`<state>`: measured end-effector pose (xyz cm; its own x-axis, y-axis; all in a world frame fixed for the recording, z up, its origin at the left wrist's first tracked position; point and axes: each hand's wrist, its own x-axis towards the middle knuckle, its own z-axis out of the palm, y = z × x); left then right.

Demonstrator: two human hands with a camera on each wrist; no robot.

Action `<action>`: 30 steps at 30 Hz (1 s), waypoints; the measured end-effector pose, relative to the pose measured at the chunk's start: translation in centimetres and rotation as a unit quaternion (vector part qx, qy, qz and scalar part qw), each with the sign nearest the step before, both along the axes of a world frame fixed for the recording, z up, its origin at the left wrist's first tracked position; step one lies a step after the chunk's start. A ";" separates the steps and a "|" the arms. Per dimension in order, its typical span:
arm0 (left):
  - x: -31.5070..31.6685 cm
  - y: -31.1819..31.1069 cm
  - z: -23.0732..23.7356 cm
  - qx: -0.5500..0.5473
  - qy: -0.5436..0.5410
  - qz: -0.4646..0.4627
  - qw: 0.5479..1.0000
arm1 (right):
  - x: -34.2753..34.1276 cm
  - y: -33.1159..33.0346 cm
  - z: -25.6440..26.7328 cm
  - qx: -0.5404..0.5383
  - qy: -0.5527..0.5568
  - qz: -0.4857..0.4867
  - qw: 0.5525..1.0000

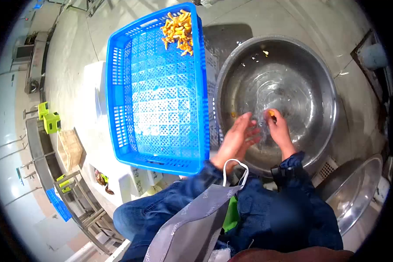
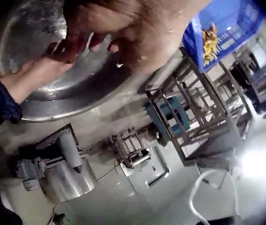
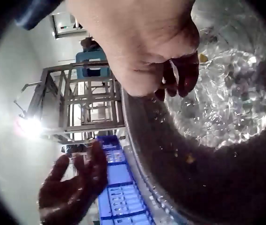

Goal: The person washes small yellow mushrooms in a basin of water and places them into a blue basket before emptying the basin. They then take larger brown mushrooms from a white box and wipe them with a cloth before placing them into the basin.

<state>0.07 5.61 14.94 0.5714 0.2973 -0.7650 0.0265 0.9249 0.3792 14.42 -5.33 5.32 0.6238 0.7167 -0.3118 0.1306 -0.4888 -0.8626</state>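
A wide metal basin point(image 1: 312, 94) with rippling water in it stands in front of me. Over its near side, my right hand point(image 1: 282, 133) pinches a small orange-yellow piece point(image 1: 271, 113), whose kind is hard to tell. The same hand point(image 3: 147, 44) shows curled fingers in the right wrist view. My left hand point(image 1: 236, 139) is wet and holds nothing, its fingers loosely spread beside the basin's left rim. To the left stands a blue plastic basket point(image 1: 157, 166), with a heap of knobbly yellow-orange pieces point(image 1: 177, 31) in its far right corner.
A few small bits point(image 1: 265, 53) cling to the basin's far wall. A second metal bowl point(image 1: 356, 192) leans at the right. A grey face mask point(image 1: 190, 218) hangs below my chin, over my lap. Metal racks point(image 2: 203, 108) and a blue stool point(image 2: 172, 115) stand farther off.
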 end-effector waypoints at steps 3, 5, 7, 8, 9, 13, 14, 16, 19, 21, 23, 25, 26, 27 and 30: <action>0.8 -2.0 -3.0 -0.031 -0.014 0.086 0.996 | 0.1 1.4 5.4 0.071 0.097 0.191 0.974; 0.1 -2.4 -6.6 -0.029 -0.091 0.113 0.989 | 1.5 2.1 7.3 0.058 0.100 0.269 0.956; -1.7 -2.6 -9.2 -0.016 -0.089 0.086 0.992 | 3.6 2.7 5.0 0.038 0.045 0.192 0.980; -2.4 -2.5 -9.7 -0.010 -0.087 0.070 0.994 | 5.0 3.1 3.0 0.028 0.017 0.143 0.989; -2.9 -2.6 -9.5 -0.025 -0.110 0.086 0.990 | 6.3 3.2 0.7 0.015 -0.026 0.091 0.995; -4.4 -3.1 -9.2 -0.007 -0.082 0.078 0.994 | 9.6 4.0 -4.4 0.032 -0.123 0.017 0.992; -4.6 -3.2 -9.0 0.000 -0.054 0.072 0.996 | 9.9 4.5 -4.0 0.050 -0.112 0.003 0.992; -5.3 -3.3 -9.1 0.002 -0.079 0.050 0.996 | 11.1 4.8 -3.8 0.009 -0.190 0.009 0.982; -5.4 -3.0 -7.3 -0.018 -0.016 0.013 1.000 | 11.8 6.7 -4.3 0.020 -0.245 0.037 0.969; -6.0 -3.0 -7.9 -0.015 -0.041 -0.006 0.999 | 11.9 8.3 -4.3 0.009 -0.226 0.056 0.972; -6.6 -3.2 -7.8 -0.027 -0.037 -0.019 0.999 | 12.3 9.7 -4.6 0.022 -0.248 0.072 0.966; -6.7 -2.9 -7.3 -0.048 -0.021 -0.017 0.998 | 12.9 10.7 -5.5 0.031 -0.273 0.084 0.958; -6.7 -2.8 -7.3 -0.057 -0.017 -0.016 0.998 | 13.4 11.2 -5.9 0.038 -0.280 0.087 0.955; -6.7 -3.0 -7.5 -0.046 -0.028 -0.014 0.998 | 13.7 11.7 -6.1 0.044 -0.288 0.089 0.952; -7.0 -3.5 -7.8 -0.046 -0.063 0.003 0.997 | 14.0 13.3 -7.4 0.053 -0.302 0.085 0.948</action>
